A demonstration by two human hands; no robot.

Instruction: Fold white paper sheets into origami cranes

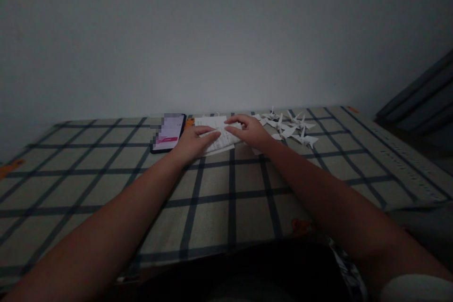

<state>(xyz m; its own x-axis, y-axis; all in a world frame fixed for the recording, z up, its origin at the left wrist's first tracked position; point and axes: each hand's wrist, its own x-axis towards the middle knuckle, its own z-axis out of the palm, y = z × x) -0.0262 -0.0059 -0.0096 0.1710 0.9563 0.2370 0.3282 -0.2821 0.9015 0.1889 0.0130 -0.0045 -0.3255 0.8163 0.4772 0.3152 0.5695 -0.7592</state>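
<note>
Nearest the head camera, a dark piece of clothing (240,269) fills the bottom edge, with a whitish sleeve (417,288) at lower right. Two bare forearms reach over a desk covered by a beige cloth with dark blue checks (214,217).

The left hand (193,141) and right hand (249,131) meet at white paper with printed marks (223,140), lying near the far edge of the desk. Each hand is narrow, thumb and fingers close together and touching the paper; whether either pinches it or merely presses it flat cannot be told. The step in hand looks like folding or creasing; the next move seems to call for aligned edges and light, even fingertip pressure.

Counted, there are two hands and one dark-edged phone with a lit screen (171,132), lying just beside the left hand. Right of the right hand sits a cluster of folded white paper birds (306,139): at least five, though overlap hides the exact number. The paper comprises at least one sheet; its layers are too dim to count. Behind the desk stands one plain grey wall (226,33).
</note>
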